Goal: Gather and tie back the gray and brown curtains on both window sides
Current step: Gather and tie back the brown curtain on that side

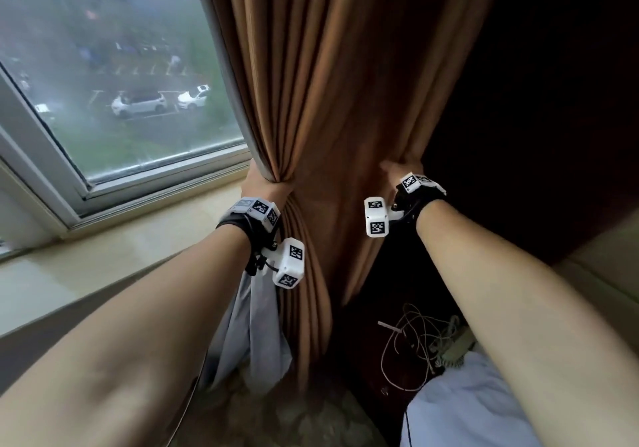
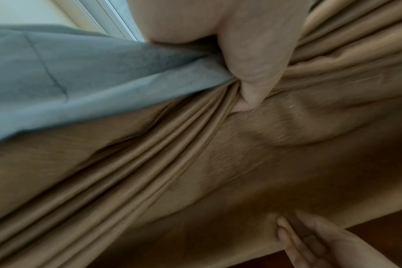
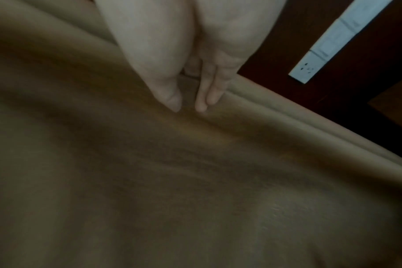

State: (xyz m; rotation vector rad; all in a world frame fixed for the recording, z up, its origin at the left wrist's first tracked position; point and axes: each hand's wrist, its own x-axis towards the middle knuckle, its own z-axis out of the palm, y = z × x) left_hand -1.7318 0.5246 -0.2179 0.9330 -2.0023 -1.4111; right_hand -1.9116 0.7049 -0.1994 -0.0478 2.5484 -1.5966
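Note:
The brown curtain [image 1: 328,83] hangs right of the window, pulled in at waist height. My left hand [image 1: 264,187] grips its left side together with the gray curtain [image 1: 249,325], which hangs below my wrist. In the left wrist view my thumb [image 2: 252,63] digs into the gathered brown folds [image 2: 195,163] beside the gray cloth [image 2: 80,72]. My right hand [image 1: 390,171] holds the brown curtain's right edge. In the right wrist view it [image 3: 188,107] pinches a fold of the brown cloth [image 3: 149,181] between thumb and nearly straight fingers. No tie-back band shows.
The window [image 1: 103,83] and its pale sill [image 1: 103,239] lie to the left. A dark wood wall [image 1: 536,100] with a white socket panel [image 3: 333,39] stands right of the curtain. Tangled white cables [image 1: 411,343] and white bedding [image 1: 466,405] lie below right.

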